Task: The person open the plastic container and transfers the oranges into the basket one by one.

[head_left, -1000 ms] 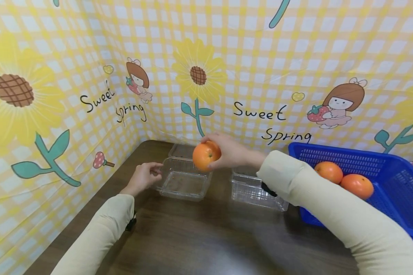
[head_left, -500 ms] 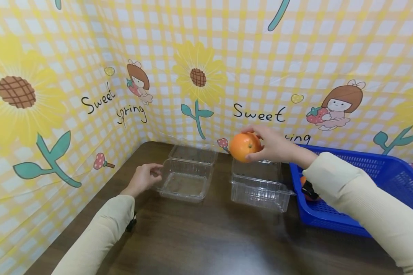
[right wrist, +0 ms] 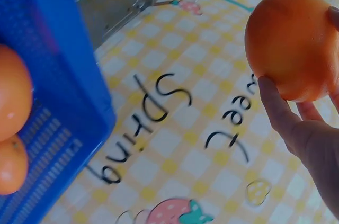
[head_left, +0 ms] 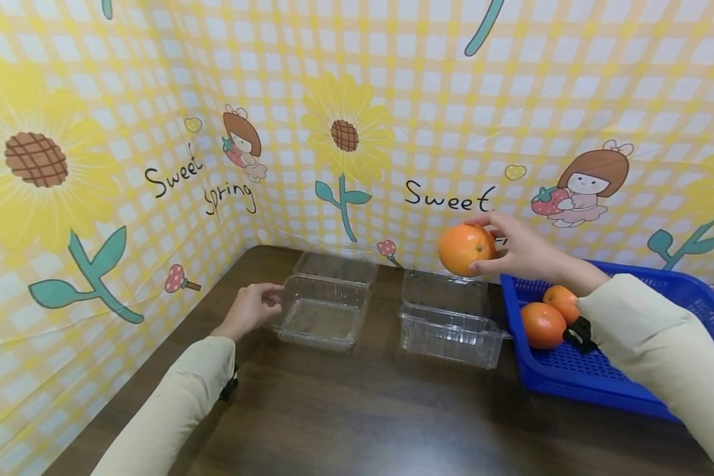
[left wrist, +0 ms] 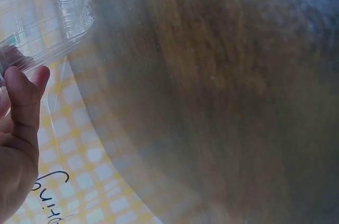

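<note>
My right hand (head_left: 517, 251) grips an orange (head_left: 461, 250), raised above the back of the right clear plastic container (head_left: 449, 340). In the right wrist view, fingers curve round the underside and side of that orange (right wrist: 291, 44). At the left, my left hand (head_left: 252, 311) holds the left rim of another clear plastic clamshell container (head_left: 321, 337), whose lid lies folded back. The left wrist view shows its fingertips (left wrist: 24, 83) at the container's edge (left wrist: 79, 25), one finger seen through the plastic. Nothing lies inside this left container.
A blue plastic basket (head_left: 571, 390) stands at the right, with two more oranges (head_left: 543, 325) in its left part. The right container stands close to the basket, its lid (head_left: 446, 291) folded back. A checkered cloth (head_left: 345, 39) walls the brown table (head_left: 333, 410).
My right hand has carried the orange rightward, from above the left container to over the back of the right one. The oranges in the basket have shifted. My left hand stays put.
</note>
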The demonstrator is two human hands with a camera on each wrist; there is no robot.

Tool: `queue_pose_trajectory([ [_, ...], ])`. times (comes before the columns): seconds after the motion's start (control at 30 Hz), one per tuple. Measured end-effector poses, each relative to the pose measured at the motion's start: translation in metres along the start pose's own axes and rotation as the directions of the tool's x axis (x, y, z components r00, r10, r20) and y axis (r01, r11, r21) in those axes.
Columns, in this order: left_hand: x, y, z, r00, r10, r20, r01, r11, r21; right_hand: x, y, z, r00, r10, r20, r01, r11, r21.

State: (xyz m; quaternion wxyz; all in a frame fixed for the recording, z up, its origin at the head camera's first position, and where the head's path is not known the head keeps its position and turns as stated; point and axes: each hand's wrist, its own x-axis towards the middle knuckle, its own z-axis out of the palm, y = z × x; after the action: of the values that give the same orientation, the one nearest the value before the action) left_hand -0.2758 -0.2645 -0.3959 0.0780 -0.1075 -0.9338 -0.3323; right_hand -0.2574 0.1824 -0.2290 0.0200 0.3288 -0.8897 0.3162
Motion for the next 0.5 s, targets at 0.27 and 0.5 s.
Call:
queue_pose_trajectory([
  [0.27, -0.001, -0.001, 0.0, 1.0, -0.012, 0.005, 0.012, 1.0, 0.003, -0.02, 0.022, -0.011, 0.997, 0.073, -0.024, -0.073, 0.997, -0.006],
  [0.5, -0.002, 0.0, -0.001, 1.0, -0.021, 0.006, 0.022, 1.0, -0.005, -0.033, 0.046, -0.02, 0.987, 0.155, -0.033, -0.155, 0.988, -0.004],
])
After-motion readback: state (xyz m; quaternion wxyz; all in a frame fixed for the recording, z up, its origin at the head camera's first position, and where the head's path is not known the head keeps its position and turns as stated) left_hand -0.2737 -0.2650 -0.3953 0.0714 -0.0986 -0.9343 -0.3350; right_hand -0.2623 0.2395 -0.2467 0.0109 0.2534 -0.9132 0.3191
